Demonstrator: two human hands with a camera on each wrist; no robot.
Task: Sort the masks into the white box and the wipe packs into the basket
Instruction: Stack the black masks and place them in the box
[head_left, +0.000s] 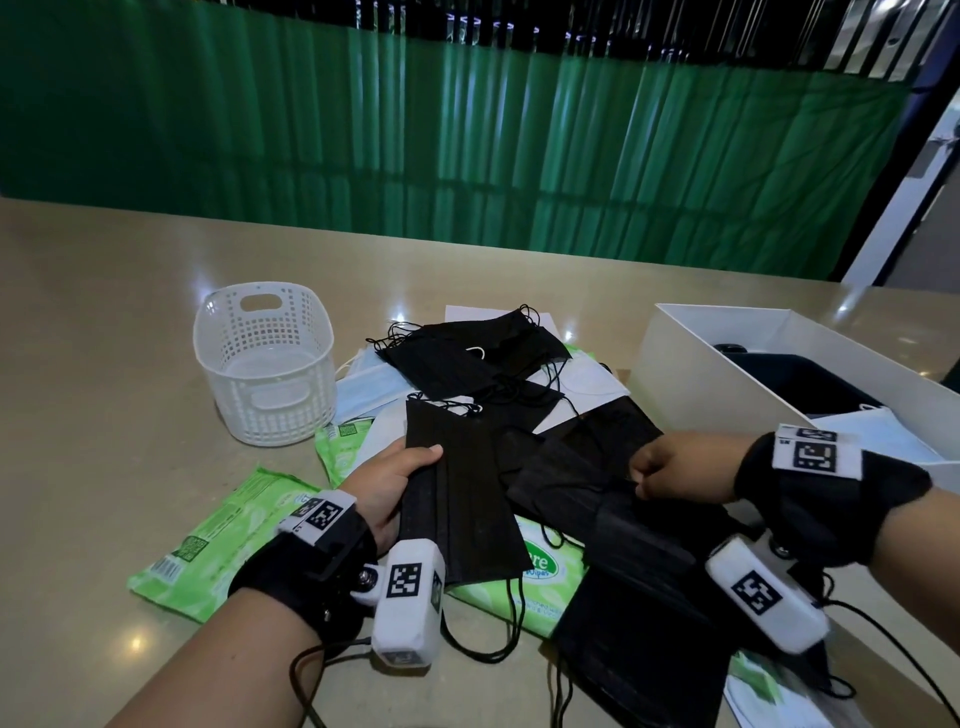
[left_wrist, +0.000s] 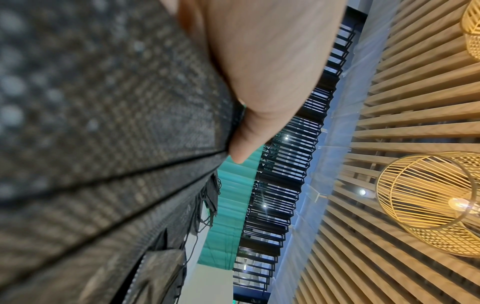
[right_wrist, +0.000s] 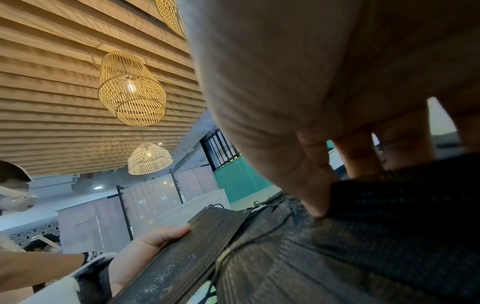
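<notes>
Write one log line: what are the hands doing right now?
left hand: holds black mask | right hand: pinches mask pile | basket: no packs | white box: some masks

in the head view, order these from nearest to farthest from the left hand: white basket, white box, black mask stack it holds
1. black mask stack, gripped in the left hand.
2. white basket, beyond the hand, slightly left.
3. white box, far right across the pile.

Head view: from above, facing forward and down over the pile of black masks (head_left: 519, 415) on the worktop (head_left: 104, 364), green curtain (head_left: 467, 130) beyond. Left wrist view: pressed close against the pile of black masks, tilted up toward the slatted ceiling (left_wrist: 415, 102). Right wrist view: equally low beside that pile, facing across it; shared among all three, the black masks.
</notes>
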